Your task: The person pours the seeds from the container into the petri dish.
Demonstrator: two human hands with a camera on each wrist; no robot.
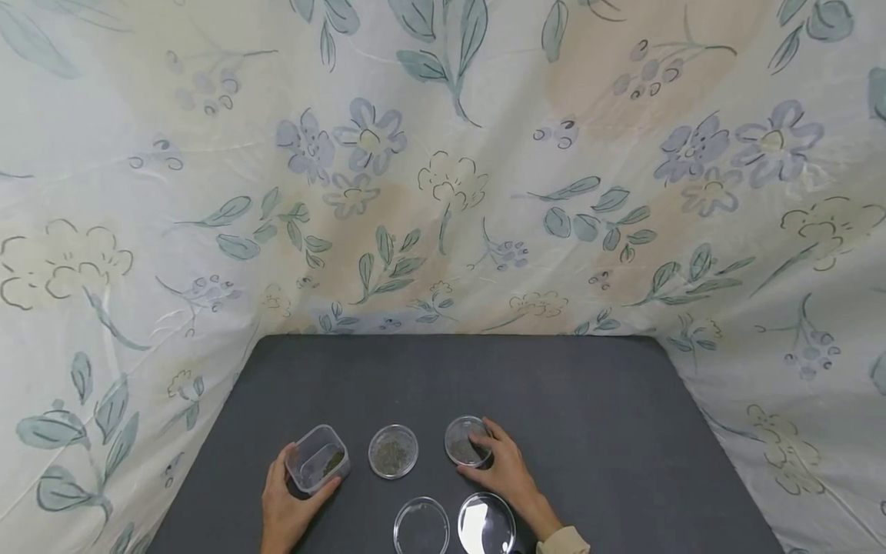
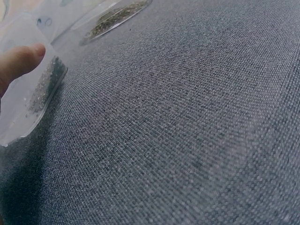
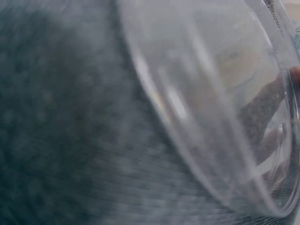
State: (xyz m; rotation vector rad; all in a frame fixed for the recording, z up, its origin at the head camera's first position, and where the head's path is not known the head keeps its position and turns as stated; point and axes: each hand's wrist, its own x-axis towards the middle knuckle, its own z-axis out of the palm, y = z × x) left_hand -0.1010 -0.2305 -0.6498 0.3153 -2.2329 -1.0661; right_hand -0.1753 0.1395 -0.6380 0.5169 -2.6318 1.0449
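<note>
My left hand (image 1: 303, 477) grips a clear rectangular plastic container (image 1: 317, 457) with dark granules in it, tilted on the grey table (image 1: 554, 400). In the left wrist view a fingertip (image 2: 19, 60) presses on the container (image 2: 29, 101). My right hand (image 1: 481, 455) holds a small clear round dish (image 1: 462, 438) of dark granules, fingers curled over its far rim. That dish (image 3: 211, 117) fills the right wrist view, blurred. Between the hands sits a second round dish (image 1: 393, 452) of granules, also seen in the left wrist view as a dish (image 2: 115, 18) at the top.
Two empty clear round dishes or lids lie at the near edge: one (image 1: 421, 527) in front of me, one (image 1: 486, 525) beside my right wrist. A floral cloth (image 1: 443, 169) walls the table at the back and sides. The far table is bare grey fabric (image 2: 187, 131).
</note>
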